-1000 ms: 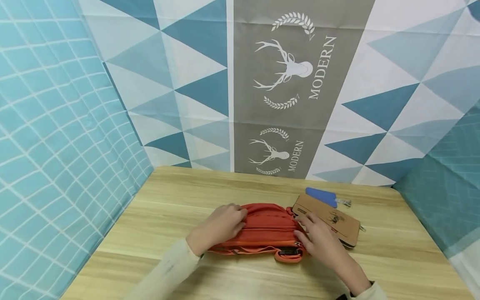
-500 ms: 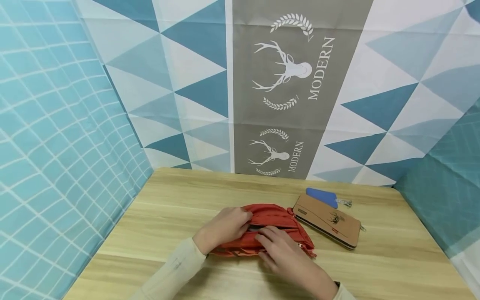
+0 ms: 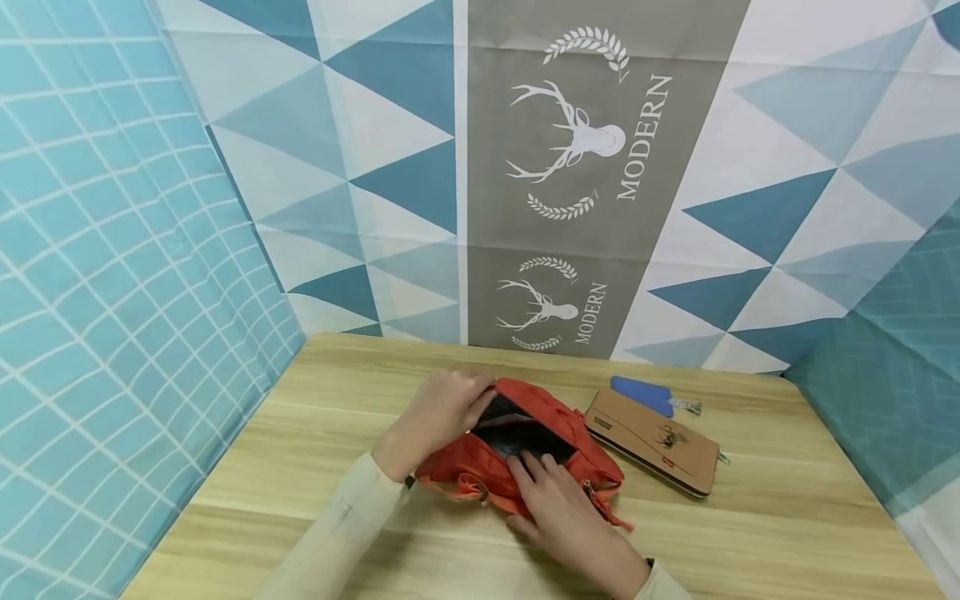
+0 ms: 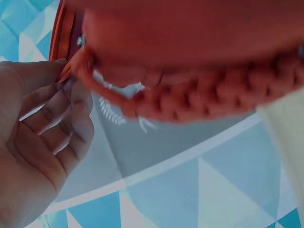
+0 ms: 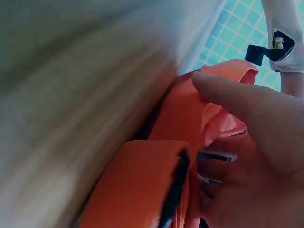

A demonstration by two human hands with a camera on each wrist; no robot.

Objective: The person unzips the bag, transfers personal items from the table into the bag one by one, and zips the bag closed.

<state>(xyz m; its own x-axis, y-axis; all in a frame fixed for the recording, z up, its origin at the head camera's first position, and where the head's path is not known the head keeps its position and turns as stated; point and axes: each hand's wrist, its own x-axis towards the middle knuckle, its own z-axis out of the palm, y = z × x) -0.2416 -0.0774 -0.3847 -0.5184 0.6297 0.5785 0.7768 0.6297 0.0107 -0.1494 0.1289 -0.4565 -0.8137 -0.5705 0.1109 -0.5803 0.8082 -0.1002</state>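
Observation:
A red waist bag [image 3: 468, 458] sits on the wooden table, its zipped mouth spread wide and the dark lining [image 3: 525, 437] showing. My left hand [image 3: 431, 417] pinches the bag's edge at the left end of the opening; in the left wrist view, thumb and fingertips meet on an orange tab beside the zip. Over the near rim curls my right hand [image 3: 562, 517], fingers inside the mouth. The right wrist view shows its thumb [image 5: 228, 95] outside against the orange webbing strap [image 5: 137, 180]. The bag's inner depth is mostly dark.
Right of the bag lies a tan zip wallet [image 3: 656, 442] with a deer print. Behind it is a blue card holder [image 3: 643, 395] with a metal clip. Patterned cloth [image 3: 405, 167] hangs at the table's back edge, and blue tiled cloth [image 3: 127, 292] on the left.
My right hand has gone from the bag's right end to its near rim. The mouth has been pulled open, and my left hand has risen and moved back with the edge.

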